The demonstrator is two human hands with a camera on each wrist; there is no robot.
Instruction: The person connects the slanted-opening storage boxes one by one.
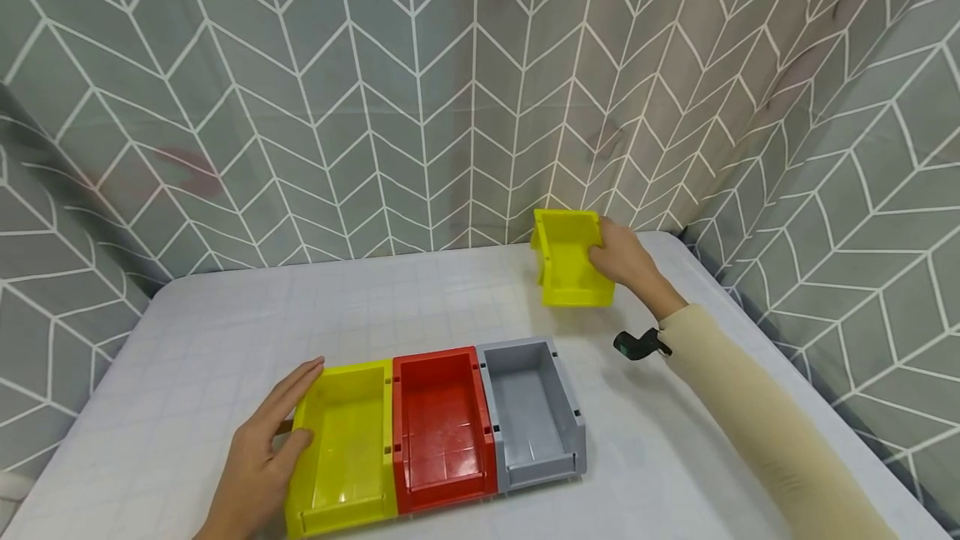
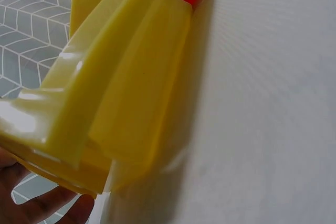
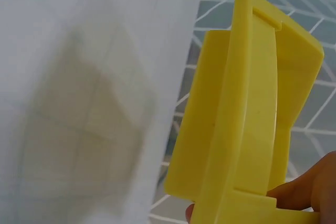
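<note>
Three open-fronted storage bins stand side by side on the table: a yellow bin (image 1: 348, 432), a red bin (image 1: 442, 423) and a grey bin (image 1: 531, 411). My left hand (image 1: 258, 444) rests along the left side of the yellow one, fingers fairly straight and thumb at the rim. In the left wrist view its fingertips (image 2: 79, 211) are right at that bin's wall. Toward the back right, my right hand (image 1: 626, 255) grips a second, smaller-looking yellow bin (image 1: 573, 261) by its right side wall, holding it tilted above the tabletop. The right wrist view shows this bin (image 3: 257, 108) close up, with its shadow on the cloth.
A white cloth covers the table (image 1: 300, 307). Grey curtains (image 1: 450, 107) with a white zigzag pattern hang behind it and at both sides. A black strap end (image 1: 637, 345) sticks out at my right wrist, beside the beige sleeve (image 1: 757, 415).
</note>
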